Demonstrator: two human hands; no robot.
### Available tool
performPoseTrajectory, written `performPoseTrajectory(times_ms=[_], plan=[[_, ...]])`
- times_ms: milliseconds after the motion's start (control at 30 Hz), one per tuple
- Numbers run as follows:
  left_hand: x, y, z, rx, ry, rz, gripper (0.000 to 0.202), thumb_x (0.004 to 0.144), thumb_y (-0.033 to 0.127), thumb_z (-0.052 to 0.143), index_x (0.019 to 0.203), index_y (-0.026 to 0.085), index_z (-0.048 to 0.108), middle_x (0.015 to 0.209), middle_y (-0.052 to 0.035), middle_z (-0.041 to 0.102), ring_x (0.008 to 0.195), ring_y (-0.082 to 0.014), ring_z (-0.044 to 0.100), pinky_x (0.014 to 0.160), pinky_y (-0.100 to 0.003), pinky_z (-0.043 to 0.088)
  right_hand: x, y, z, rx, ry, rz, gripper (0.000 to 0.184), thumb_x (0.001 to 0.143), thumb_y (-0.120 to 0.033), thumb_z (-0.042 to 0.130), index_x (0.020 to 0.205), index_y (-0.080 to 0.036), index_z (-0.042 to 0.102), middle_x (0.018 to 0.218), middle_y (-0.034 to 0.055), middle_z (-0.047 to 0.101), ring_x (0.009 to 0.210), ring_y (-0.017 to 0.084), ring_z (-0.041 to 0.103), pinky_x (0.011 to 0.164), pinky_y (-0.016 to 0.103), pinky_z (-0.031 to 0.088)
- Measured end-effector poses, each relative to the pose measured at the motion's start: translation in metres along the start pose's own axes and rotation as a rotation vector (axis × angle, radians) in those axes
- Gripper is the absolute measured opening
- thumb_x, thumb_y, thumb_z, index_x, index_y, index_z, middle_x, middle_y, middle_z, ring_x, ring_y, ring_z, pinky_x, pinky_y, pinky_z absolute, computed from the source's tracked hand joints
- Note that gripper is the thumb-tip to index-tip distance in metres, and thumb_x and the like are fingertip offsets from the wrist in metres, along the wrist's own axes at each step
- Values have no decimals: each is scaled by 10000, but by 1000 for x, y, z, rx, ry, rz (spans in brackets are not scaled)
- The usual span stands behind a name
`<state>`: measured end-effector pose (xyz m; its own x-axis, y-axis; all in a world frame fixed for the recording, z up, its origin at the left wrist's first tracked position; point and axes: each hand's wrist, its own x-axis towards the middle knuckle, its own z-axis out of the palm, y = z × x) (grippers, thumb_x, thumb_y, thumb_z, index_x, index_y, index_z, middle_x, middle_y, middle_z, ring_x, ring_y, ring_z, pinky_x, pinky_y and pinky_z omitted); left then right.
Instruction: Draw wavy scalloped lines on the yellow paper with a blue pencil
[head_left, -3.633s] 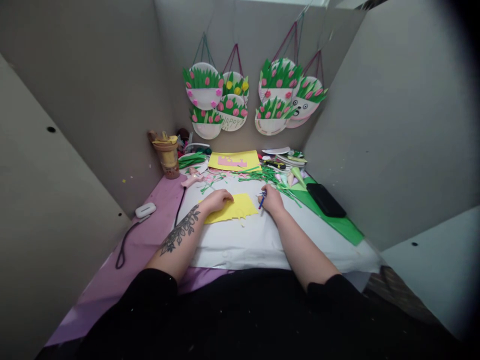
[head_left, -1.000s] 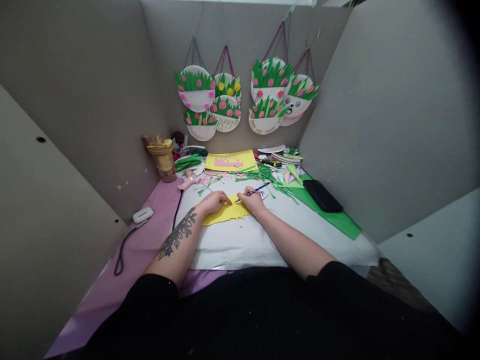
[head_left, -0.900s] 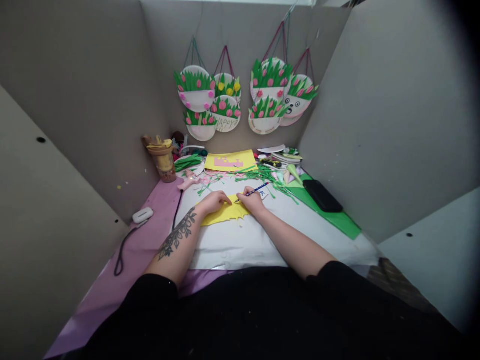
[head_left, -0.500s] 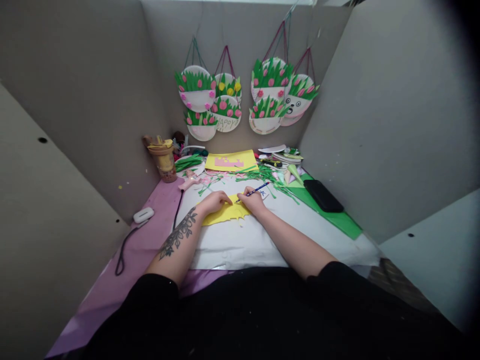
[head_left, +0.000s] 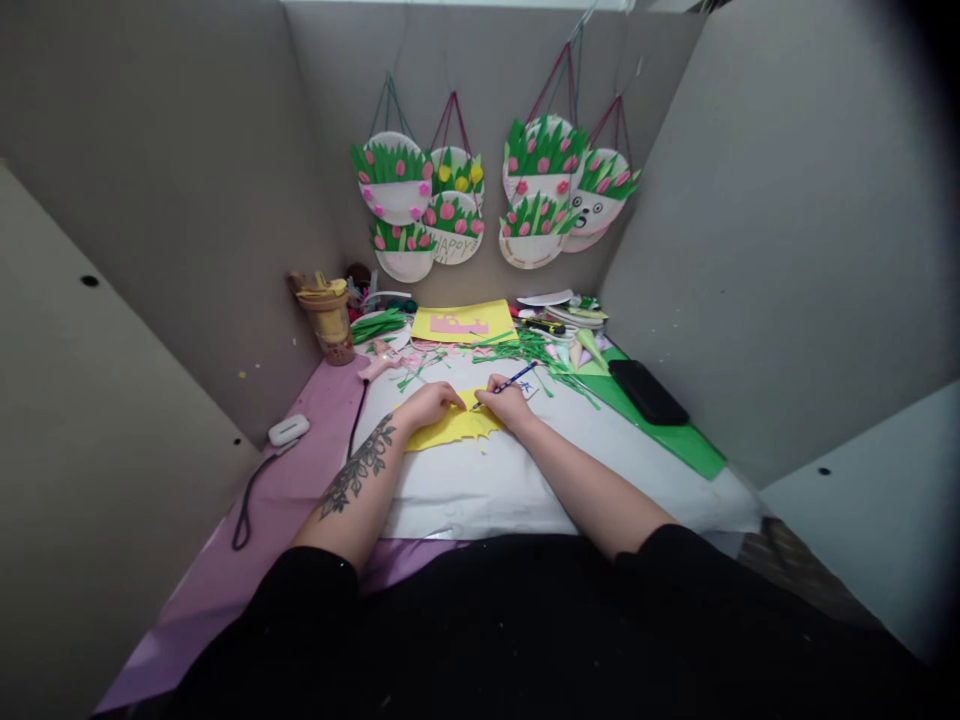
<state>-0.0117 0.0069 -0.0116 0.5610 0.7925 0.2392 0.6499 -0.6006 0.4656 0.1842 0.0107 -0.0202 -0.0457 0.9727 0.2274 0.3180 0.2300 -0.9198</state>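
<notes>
yellow sheet [head_left: 450,431]: ragged near edge
pencil [head_left: 519,376]: dark blue
right grip [head_left: 508,404]: closed round pencil
left grip [head_left: 429,405]: on sheet, can't tell openness

1. The grey far wall [head_left: 487,60] rises behind the lilac-covered counter [head_left: 289,500].
2. The grey left panel [head_left: 172,180] and right panel [head_left: 787,250] flank it.
3. Dark floor [head_left: 799,575] shows near right.
4. The light is soft.

Right hand [head_left: 508,404] now over yellow sheet [head_left: 450,432], earlier beside its right edge; blue pencil [head_left: 514,379] now slants in a writing grip, tip at sheet.
</notes>
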Motion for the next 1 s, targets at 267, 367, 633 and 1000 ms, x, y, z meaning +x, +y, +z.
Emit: performPoseTrajectory(times_ms=[267,367,633,1000], plan=[[0,2,-1,2,-2,-13,495,687,-37,406,961,204,740,951,-37,669,818,-124,607,831,-224,463,1,3,0,24,-6,-5,214,581,-283,589,529,-213,393,471,-72,370,514,110,364,502,238,295],[0,2,-1,-3,-1,-3,495,691,-38,405,963,204,739,954,-39,665,825,-123,607,830,-221,462,1,3,0,22,-29,-8,211,574,-269,586,525,-211,389,472,-72,370,513,106,363,505,236,291],[0,3,-2,9,-4,-22,497,694,-30,401,970,205,741,961,-40,669,818,-127,605,823,-226,458,2,3,-2,60,-47,-11,213,566,-249,589,514,-205,388,463,-76,366,491,97,358,487,233,279],[0,5,-3,6,0,-25,490,697,-27,404,962,207,744,957,-41,670,801,-123,605,815,-222,460,1,3,-3,57,-67,-14,202,545,-238,565,516,-203,368,479,-74,329,502,93,321,472,227,248]])
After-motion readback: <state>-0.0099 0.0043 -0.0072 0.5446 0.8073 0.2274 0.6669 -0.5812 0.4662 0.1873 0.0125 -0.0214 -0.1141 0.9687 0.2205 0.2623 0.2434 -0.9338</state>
